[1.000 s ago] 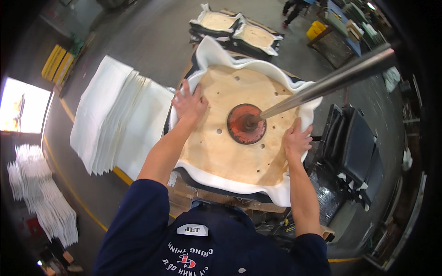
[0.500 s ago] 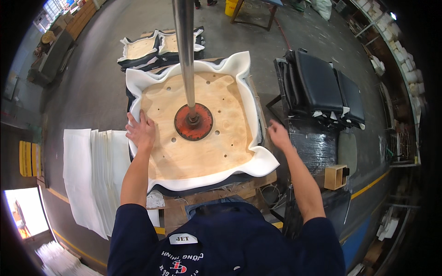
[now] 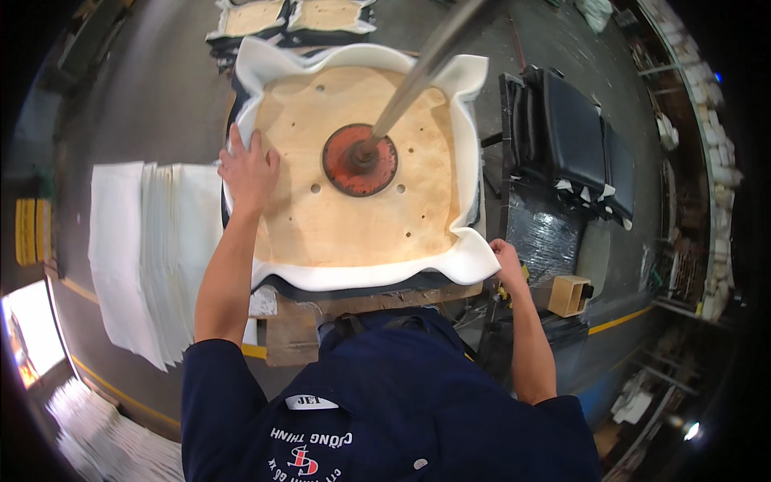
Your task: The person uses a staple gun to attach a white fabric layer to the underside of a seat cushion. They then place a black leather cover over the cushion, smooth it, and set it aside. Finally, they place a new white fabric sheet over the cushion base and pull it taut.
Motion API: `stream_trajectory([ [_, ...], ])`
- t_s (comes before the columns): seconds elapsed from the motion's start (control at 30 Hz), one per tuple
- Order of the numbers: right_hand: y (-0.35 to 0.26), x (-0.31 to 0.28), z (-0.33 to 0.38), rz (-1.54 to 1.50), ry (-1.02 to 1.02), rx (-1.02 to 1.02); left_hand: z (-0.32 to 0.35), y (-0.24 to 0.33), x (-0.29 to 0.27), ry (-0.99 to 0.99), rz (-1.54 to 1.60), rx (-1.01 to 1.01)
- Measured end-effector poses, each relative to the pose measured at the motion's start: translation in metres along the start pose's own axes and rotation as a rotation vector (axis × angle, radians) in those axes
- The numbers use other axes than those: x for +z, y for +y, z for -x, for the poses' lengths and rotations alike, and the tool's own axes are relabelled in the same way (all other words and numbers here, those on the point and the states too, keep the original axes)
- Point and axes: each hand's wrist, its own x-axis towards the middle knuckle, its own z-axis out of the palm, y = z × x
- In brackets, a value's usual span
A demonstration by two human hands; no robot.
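Note:
A plywood seat panel [image 3: 361, 233] lies on white foam [image 3: 337, 277] whose edges curl up around it, with dark cover material beneath. A round red press disc [image 3: 377, 181] on a slanting metal rod [image 3: 426, 68] sits against the panel's middle. My left hand [image 3: 250, 173] rests open on the foam and panel at the left edge, fingers spread. At the near right foam corner, my right hand [image 3: 508, 263] has its fingers curled in. It seems to touch the corner's tip; what it holds, if anything, is hidden. A small yellow-and-black thing [image 3: 503, 292] shows just below it.
Black padded seats [image 3: 566, 132] are stacked at the right beside a plastic-wrapped surface [image 3: 542, 233]. A small wooden box [image 3: 567, 296] stands nearer. White sheets [image 3: 128, 249] are piled at the left. Two more foam-edged panels [image 3: 329, 16] lie at the far side.
My right hand has moved nearer, from beside the right edge down to the near right corner. My left hand stays on the left edge. The view has shifted, and the rod now slants right.

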Motion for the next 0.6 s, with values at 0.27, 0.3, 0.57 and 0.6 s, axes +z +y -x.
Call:
stream_trajectory([
  [0.27, -0.030, -0.021, -0.011, 0.030, -0.348, 0.505, 0.017, -0.006, -0.034, 0.229, 0.817, -0.104],
  [0.3, -0.029, -0.024, -0.010, 0.002, -0.350, 0.524, 0.036, 0.013, -0.060, 0.274, 0.883, -0.089],
  [0.57, -0.021, -0.015, -0.029, -0.075, -0.679, 0.352, 0.256, 0.168, -0.103, -0.987, 1.514, -0.135],
  [0.6, -0.011, -0.012, -0.027, -0.135, -0.634, 0.285, 0.277, 0.194, -0.082, -1.191, 1.593, -0.195],
])
